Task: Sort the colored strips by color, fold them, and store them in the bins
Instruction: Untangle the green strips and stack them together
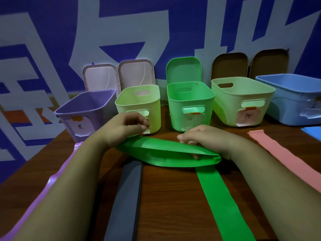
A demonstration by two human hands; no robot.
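A green strip [166,153] lies folded crosswise on the brown table [173,197], and its long tail [220,197] runs toward me. My left hand [128,126] has curled fingers, and the fold's left end disappears under it. My right hand [205,138] grips the fold's upper layer near the right end, with a fingertip showing beneath it. The green bin [189,101] stands open just behind my hands. A grey strip [128,197], a pink strip [284,157] and a purple strip [52,180] lie flat on the table.
Behind the strips, from left to right, stand a purple bin [86,108], a light green bin [139,101], a pale green bin [243,98] and a blue bin [295,94]. Lids [137,75] lean on the wall behind them. A blue strip [312,133] shows at the right edge.
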